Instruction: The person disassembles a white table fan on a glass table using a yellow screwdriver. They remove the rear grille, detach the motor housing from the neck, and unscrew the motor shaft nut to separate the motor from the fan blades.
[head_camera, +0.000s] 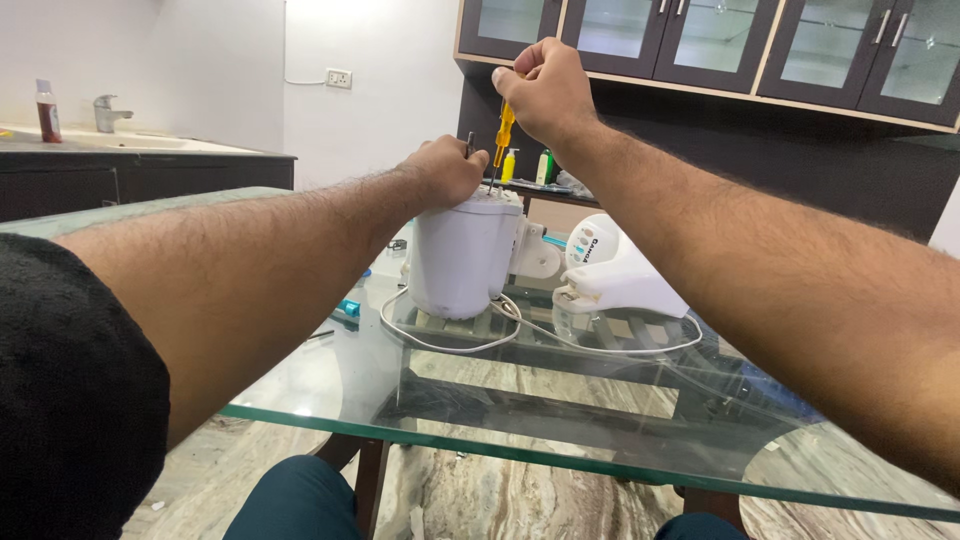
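Two hands work on one white cylindrical appliance body standing mid-frame on the glass tabletop. My right hand is clenched around a yellow-handled screwdriver, its tip down on the body's top, while my left hand grips that top edge. I judge a screw is being turned; steady downward pressure matters. Beside it lies a white cover, its cord looping around.

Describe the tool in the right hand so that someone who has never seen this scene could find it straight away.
Start at the glass table and find the white cylindrical appliance body standing on it, steadied from above by the left hand. Straight above it the right hand grips a screwdriver pointing down into the top. Its translucent yellow-orange handle sets it apart from the white parts around it.
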